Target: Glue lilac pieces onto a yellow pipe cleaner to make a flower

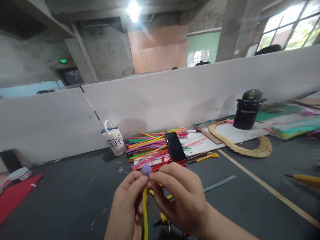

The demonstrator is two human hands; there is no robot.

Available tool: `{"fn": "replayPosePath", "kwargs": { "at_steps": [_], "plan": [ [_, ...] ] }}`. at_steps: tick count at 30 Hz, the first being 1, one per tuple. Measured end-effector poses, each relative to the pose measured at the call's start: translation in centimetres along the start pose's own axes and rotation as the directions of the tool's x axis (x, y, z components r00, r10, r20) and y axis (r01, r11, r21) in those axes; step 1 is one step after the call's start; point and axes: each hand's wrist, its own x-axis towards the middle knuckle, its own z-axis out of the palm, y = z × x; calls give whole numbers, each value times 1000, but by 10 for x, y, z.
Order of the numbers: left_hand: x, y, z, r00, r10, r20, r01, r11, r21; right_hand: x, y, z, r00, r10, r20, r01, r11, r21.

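My left hand point(132, 196) is closed, with thumb and forefinger pinching just below a small fuzzy purple ball point(146, 170). A yellow pipe cleaner point(145, 213) hangs from that pinch toward the bottom edge. My right hand point(177, 193) is closed too, its fingertips pressed together at the ball's lower right side; what they grip is hidden. More yellow strip shows between and behind the hands. Under my right hand lies a yellow-and-black handled tool point(162, 219), mostly covered.
Behind my hands lie many coloured pipe cleaners point(147, 143) with a black phone point(175, 146) on top. A white cup point(113, 140) stands left, a black bottle point(247, 110) right, near a curved tan piece point(260, 148). A grey strip point(220, 183), yellow-handled tool point(305, 180) and red sheet point(20, 196) lie around.
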Motion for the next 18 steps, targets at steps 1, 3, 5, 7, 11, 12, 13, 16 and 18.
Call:
{"fn": "replayPosePath", "kwargs": {
  "at_steps": [1,3,5,7,11,12,13,16,18],
  "plan": [
    [1,0,0,1000,5,2,-6,1000,10,1,0,0,999,33,-20,-33,999,22],
    [1,1,0,1000,-3,4,3,1000,25,3,-1,-1,998,53,-29,-52,998,22],
    [1,1,1,1000,-15,-8,15,999,31,5,0,0,999,41,-19,-41,999,1],
    [1,1,2,1000,-6,-28,7,999,37,5,0,0,999,40,-16,-41,999,-24],
    [0,-3,3,997,62,-49,-59,997,57,4,-1,2,999,38,-29,-41,994,-97],
    [0,-4,2,996,72,-44,-69,995,66,4,-1,2,999,36,-31,-39,993,-112],
    [0,-6,1,996,82,-35,-79,994,75,4,-1,3,999,34,-30,-38,991,-125],
    [1,-10,-1,991,136,-5,-135,985,109,4,-2,3,999,33,-24,-36,988,-150],
    [1,-12,-3,984,179,2,-178,977,118,3,-2,3,999,35,-21,-37,987,-157]
  ]
}}
